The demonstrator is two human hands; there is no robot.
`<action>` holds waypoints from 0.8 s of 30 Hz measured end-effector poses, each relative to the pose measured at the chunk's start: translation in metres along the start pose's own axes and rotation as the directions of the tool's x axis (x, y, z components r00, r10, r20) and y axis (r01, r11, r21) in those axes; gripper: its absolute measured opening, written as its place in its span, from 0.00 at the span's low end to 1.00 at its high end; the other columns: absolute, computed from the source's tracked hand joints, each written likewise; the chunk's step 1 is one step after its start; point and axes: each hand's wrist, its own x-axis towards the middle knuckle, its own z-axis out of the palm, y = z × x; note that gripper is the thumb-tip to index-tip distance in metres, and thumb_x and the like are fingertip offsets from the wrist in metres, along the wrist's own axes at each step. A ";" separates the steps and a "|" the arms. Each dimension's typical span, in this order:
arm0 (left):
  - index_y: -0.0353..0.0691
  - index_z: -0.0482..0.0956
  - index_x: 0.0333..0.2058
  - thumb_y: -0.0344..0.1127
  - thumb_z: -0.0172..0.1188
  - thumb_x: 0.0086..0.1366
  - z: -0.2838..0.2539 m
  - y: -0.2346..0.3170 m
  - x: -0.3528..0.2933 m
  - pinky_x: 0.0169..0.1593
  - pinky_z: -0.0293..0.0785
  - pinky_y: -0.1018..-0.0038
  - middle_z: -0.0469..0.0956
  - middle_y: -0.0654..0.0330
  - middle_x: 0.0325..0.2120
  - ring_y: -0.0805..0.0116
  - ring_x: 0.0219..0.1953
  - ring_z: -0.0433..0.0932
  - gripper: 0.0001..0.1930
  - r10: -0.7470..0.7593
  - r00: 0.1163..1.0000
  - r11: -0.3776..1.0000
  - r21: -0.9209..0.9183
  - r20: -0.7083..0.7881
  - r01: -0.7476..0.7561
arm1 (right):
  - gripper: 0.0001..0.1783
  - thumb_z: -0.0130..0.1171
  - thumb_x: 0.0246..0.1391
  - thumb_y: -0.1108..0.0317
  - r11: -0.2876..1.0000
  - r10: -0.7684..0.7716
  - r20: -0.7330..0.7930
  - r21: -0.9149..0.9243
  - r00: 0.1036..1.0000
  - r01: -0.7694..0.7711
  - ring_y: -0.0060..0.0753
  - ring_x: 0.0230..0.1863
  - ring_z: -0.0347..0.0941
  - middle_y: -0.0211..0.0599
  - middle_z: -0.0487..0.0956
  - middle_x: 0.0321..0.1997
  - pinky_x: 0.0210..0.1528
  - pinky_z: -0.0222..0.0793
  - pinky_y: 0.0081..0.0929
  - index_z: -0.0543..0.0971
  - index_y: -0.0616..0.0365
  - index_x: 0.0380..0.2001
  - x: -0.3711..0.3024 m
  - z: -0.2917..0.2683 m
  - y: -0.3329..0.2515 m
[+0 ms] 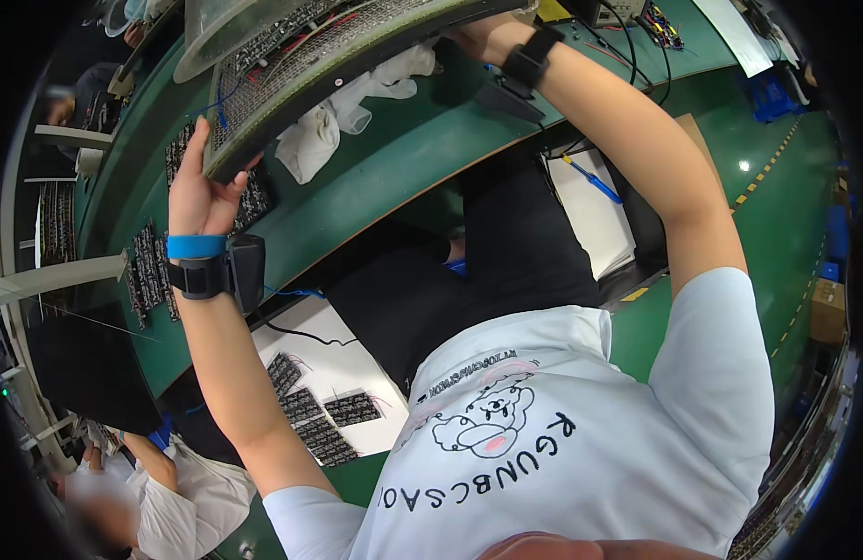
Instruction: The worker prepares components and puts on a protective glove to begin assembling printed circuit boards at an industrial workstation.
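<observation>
A long, shallow tray-like board point(291, 91) with a dark rim and a fine grid surface is raised above the green bench. My left hand point(205, 191) grips its left end, the thumb on the upper side and the fingers curled beneath. At the other end my right hand point(487, 39) holds the rim, its fingers mostly hidden by the board. Small parts and red and blue wires lie on the grid. A translucent plastic tub point(212, 42) shows at its far left edge. Crumpled white cloth point(310, 140), perhaps gloves, lies on the bench below.
Dark circuit boards point(147, 271) lie on the green bench point(385, 177) at the left. More boards point(324, 429) rest on a white surface beside my lap. A blue pen-like tool point(595, 179) lies on white sheets at right. Another person point(184, 499) sits at lower left.
</observation>
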 end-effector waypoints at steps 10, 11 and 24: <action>0.36 0.76 0.49 0.48 0.54 0.72 0.003 -0.004 -0.005 0.21 0.75 0.83 0.83 0.54 0.38 0.62 0.32 0.85 0.20 -0.020 1.000 0.999 -0.029 -0.004 0.019 | 0.21 0.50 0.61 0.66 0.928 0.265 -0.172 0.312 0.949 -0.202 0.47 0.55 0.73 0.50 0.75 0.53 0.66 0.64 0.49 0.69 0.71 0.52 -0.099 -0.018 -0.111; 0.36 0.76 0.49 0.49 0.53 0.72 0.005 -0.006 -0.007 0.21 0.75 0.82 0.84 0.54 0.38 0.62 0.32 0.85 0.20 -0.016 1.000 1.000 -0.024 0.003 0.016 | 0.21 0.49 0.61 0.65 0.910 0.287 -0.221 0.366 0.932 -0.193 0.46 0.54 0.73 0.50 0.75 0.53 0.66 0.63 0.50 0.69 0.71 0.52 -0.110 -0.023 -0.120; 0.41 0.70 0.53 0.51 0.45 0.75 0.023 -0.061 -0.041 0.26 0.80 0.71 0.80 0.59 0.42 0.68 0.37 0.83 0.21 0.059 0.995 0.990 0.133 -0.084 -0.048 | 0.17 0.50 0.60 0.60 0.623 0.217 0.215 0.720 0.952 -0.305 0.38 0.35 0.72 0.43 0.72 0.47 0.47 0.77 0.44 0.69 0.61 0.45 -0.195 -0.074 -0.113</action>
